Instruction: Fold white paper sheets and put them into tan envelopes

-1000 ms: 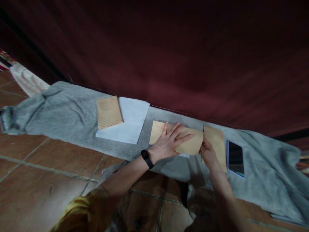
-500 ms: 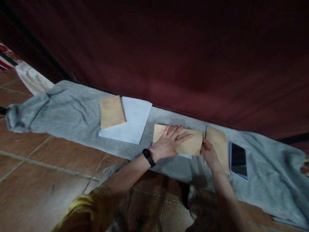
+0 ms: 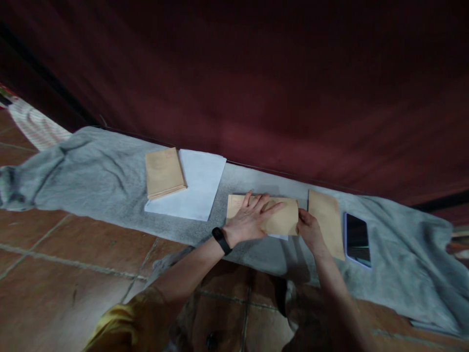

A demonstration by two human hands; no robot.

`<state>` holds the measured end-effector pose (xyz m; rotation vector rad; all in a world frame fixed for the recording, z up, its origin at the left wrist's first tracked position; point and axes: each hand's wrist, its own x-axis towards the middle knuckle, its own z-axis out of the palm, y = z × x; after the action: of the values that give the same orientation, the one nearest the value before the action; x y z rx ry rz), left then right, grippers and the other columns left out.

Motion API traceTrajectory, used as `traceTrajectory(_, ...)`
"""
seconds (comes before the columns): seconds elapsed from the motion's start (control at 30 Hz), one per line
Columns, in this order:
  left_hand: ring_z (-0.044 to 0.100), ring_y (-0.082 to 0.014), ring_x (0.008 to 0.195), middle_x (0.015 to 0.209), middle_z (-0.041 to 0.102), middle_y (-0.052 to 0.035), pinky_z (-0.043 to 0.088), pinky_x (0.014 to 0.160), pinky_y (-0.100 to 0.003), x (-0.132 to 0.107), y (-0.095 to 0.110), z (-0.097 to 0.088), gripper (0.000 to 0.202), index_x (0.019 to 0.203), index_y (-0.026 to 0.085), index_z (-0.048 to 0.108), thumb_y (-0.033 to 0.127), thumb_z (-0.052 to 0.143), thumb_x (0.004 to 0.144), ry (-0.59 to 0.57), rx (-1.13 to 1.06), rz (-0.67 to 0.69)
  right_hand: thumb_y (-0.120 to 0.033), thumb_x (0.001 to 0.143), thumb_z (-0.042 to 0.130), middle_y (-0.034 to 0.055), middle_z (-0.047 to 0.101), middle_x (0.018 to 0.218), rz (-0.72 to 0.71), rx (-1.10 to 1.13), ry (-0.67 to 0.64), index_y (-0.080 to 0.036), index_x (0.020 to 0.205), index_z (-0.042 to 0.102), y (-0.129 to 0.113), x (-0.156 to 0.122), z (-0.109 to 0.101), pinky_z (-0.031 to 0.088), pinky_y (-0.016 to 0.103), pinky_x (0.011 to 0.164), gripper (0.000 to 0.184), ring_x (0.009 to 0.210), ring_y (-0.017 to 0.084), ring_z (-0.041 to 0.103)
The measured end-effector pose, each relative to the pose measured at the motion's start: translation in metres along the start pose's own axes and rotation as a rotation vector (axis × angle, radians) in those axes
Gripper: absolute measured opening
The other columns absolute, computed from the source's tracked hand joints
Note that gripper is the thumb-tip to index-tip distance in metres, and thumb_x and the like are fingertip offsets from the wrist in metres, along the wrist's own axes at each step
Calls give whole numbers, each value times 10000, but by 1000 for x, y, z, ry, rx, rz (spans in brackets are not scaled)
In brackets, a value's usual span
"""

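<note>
My left hand (image 3: 249,218) lies flat with fingers spread on a tan envelope (image 3: 284,221) that rests on a grey cloth (image 3: 98,171). A black band sits on that wrist. My right hand (image 3: 309,230) is closed on the envelope's right end, fingers curled at its edge. A bit of white paper (image 3: 279,237) peeks out under the envelope's near edge. Another tan envelope (image 3: 326,220) lies just right of my right hand.
A stack of tan envelopes (image 3: 163,172) lies on white sheets (image 3: 198,188) to the left. A phone (image 3: 357,237) rests face up at the right. A dark red curtain (image 3: 274,88) hangs behind. Brown floor tiles (image 3: 54,274) lie in front.
My right hand has slid a little to the left along the envelope's right end. The visible envelope looks shorter. My left hand stays flat on it.
</note>
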<state>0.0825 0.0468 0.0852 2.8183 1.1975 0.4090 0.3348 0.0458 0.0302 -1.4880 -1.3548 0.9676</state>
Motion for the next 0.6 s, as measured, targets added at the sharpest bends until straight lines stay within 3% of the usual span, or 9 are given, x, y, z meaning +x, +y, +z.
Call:
traceTrajectory(0.1,337,-382,1458,1625,338,-143,110,1232,-617,-1,-3,5,1102,1648,323,162,483,798,762,-9,-22,-3,-474,726,635,38,740,843,37,36,11,-243,906,659,2,0,1,540,358,745,294,780,226,670)
traceTrajectory(0.27,331,-385,1466,1628,333,-149,124,1233,-617,-3,-5,5,1112,1649,326,165,532,801,761,-4,-29,8,-475,732,717,-4,649,770,-67,-148,257,-251,943,581,-4,-3,-6,485,304,658,336,689,191,608)
traceTrajectory(0.4,336,-387,1468,1633,328,-154,123,1236,-613,-4,-5,4,1124,1647,325,172,532,817,750,3,-19,21,-407,837,607,26,673,788,-174,-316,146,-249,855,652,-14,-7,-9,494,322,693,165,712,202,626)
traceTrajectory(0.5,339,-395,1467,1641,314,-164,111,1239,-613,-4,-5,5,1148,1645,318,181,533,839,729,6,-6,24,-415,870,578,69,739,911,-229,-336,124,-247,905,746,-20,-11,-9,531,362,791,240,826,241,675)
traceTrajectory(0.6,332,-396,1473,1653,302,-154,103,1238,-615,-4,-6,7,1134,1643,325,182,543,830,739,8,2,25,-485,885,589,79,783,956,-170,-278,132,-242,978,786,-21,-13,-10,554,386,819,327,866,266,706)
